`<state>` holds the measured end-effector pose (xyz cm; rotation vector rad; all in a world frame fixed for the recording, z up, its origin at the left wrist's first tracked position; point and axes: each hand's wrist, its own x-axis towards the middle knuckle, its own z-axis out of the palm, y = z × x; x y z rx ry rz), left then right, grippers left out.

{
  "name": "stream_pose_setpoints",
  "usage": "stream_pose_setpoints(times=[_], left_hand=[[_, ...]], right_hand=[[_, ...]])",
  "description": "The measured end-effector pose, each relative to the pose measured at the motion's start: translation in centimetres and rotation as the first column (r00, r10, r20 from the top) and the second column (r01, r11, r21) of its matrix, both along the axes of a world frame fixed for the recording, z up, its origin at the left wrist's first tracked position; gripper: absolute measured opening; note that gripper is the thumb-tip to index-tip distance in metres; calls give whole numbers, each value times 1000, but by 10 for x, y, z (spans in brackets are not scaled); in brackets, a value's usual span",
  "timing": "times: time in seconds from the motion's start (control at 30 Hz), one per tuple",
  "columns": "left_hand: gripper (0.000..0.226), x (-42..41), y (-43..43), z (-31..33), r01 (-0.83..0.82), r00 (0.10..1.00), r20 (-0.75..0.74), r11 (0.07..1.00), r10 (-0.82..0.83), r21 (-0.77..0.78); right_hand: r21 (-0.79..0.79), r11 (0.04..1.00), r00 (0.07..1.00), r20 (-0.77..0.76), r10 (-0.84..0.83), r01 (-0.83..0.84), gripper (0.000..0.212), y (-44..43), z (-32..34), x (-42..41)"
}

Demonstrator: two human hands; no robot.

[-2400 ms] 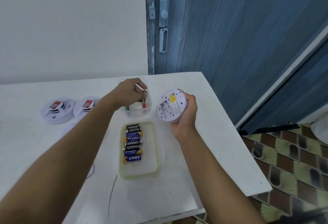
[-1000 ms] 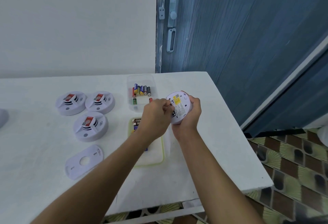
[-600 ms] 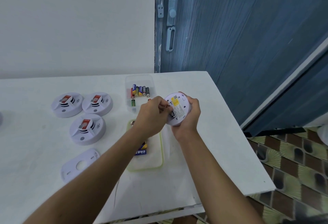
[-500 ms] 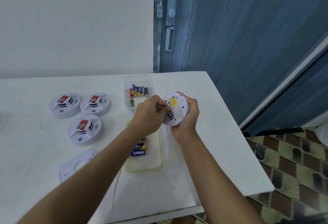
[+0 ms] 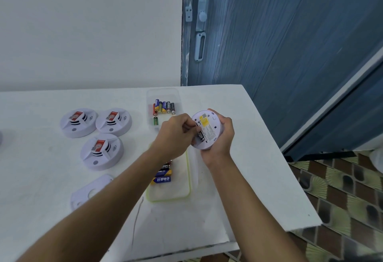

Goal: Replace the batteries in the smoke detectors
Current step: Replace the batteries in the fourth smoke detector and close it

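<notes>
White worktop (image 5: pixel 269 168) is crossed by two bare forearms, which reach in from the near edge and converge over its right half. Just left of the left forearm a flat mounting plate (image 5: pixel 91 189) is laid. A green-rimmed tray (image 5: pixel 170 191) of batteries is partly hidden under that forearm.

Above the tray's far end the right hand (image 5: pixel 222 139) is held palm inward. Its fingers and thumb are wrapped round the rim of a round white smoke detector (image 5: pixel 209 124). This is lifted clear of the worktop and tilted with its labelled back toward the camera. The left hand (image 5: pixel 176 135) is set against the detector's left side with fingers curled, their tips closed on a black battery (image 5: pixel 200 136) seated in the back.

Further left, three more detectors (image 5: pixel 101 151) are set face up in a close group. Beyond the hands a clear box (image 5: pixel 178 95) with loose batteries is placed near the far edge.
</notes>
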<state>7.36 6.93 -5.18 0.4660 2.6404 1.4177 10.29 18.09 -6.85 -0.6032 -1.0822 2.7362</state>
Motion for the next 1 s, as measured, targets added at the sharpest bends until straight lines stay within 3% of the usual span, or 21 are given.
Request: stream_pose_setpoints(times=[0.27, 0.43, 0.6, 0.73, 0.8, 0.9, 1.0], left_hand=[[6, 13, 4, -3, 31, 999, -8, 999, -31, -16], [25, 22, 8, 1, 121, 986, -97, 979, -138, -162], [25, 18, 5, 11, 193, 980, -20, 963, -200, -188], [22, -5, -7, 17, 152, 987, 63, 988, -151, -7], [21, -21, -12, 18, 84, 996, 35, 996, -85, 39], [23, -54, -19, 13, -62, 995, -90, 987, 49, -145], [31, -92, -20, -3, -78, 984, -179, 915, 6, -396]], right_hand=[[15, 999, 999, 41, -33, 33, 25, 1, -3, 4], [-25, 996, 997, -13, -81, 81, 25, 6, -1, 3], [-4, 998, 996, -52, -67, 67, 23, 9, 2, 1], [11, 999, 998, -35, -53, 53, 23, 9, 5, -6], [3, 997, 996, -42, -77, 78, 22, 7, 7, -11], [-3, 995, 994, -40, -97, 97, 23, 9, 7, -18], [-3, 995, 994, -42, -99, 99, 25, 13, 5, -25]])
